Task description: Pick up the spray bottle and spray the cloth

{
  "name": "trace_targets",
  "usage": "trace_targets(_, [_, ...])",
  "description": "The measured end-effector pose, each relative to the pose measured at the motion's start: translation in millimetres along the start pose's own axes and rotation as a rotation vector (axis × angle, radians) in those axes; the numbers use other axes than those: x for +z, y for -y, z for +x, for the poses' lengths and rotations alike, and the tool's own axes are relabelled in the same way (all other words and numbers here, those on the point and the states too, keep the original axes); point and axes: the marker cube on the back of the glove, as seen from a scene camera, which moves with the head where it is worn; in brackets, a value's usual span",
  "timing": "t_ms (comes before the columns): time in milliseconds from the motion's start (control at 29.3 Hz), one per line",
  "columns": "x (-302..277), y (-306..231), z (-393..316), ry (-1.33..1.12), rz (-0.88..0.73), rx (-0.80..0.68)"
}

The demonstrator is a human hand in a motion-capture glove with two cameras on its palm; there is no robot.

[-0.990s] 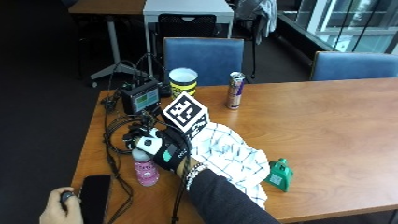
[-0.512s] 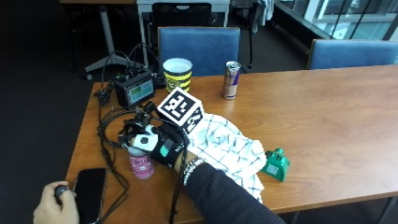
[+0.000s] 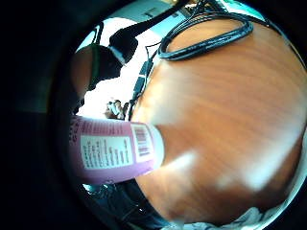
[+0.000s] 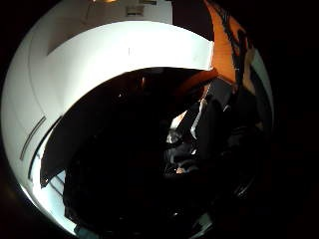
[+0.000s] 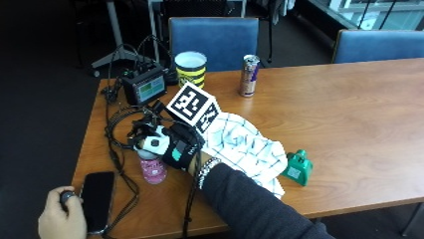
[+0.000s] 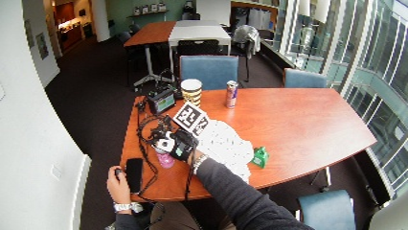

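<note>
A pink spray bottle (image 5: 153, 170) stands near the table's left edge, and its body fills much of the little finger side palm view (image 3: 112, 151). My gloved right hand (image 5: 169, 144) sits on the bottle's top with its fingers curled round the spray head. Whether the bottle's base touches the wood I cannot tell. A white cloth (image 5: 245, 144) with a teal pattern lies crumpled on the table just right of the hand and under the forearm. The wide outside view shows the same: hand (image 6: 175, 143) on bottle (image 6: 165, 159), with the cloth (image 6: 226, 143) beside them.
Black cables (image 5: 119, 130) loop behind the bottle. A small screen device (image 5: 146, 89), a yellow-banded cup (image 5: 190, 68) and a can (image 5: 248, 74) stand at the back. A green object (image 5: 298, 167) lies by the cloth. A bare hand (image 5: 59, 215) and a phone (image 5: 98, 199) are at the front left.
The outside camera has shifted, so the whole picture moved. My hand stays on the bottle's top, beside the cloth, in the same place on the table.
</note>
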Motion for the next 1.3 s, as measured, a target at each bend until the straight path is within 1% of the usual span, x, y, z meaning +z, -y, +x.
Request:
trace_targets(444, [8.1, -8.6, 16.1, 0.004, -0.044, 0.055])
trace_targets(717, [15.5, -10.9, 28.2, 0.047, -0.033, 0.078])
trace_targets(921, [23.8, -12.5, 32.7, 0.141, -0.035, 0.062])
trace_targets(1297, [21.7, -14.9, 32.7, 0.151, -0.026, 0.060])
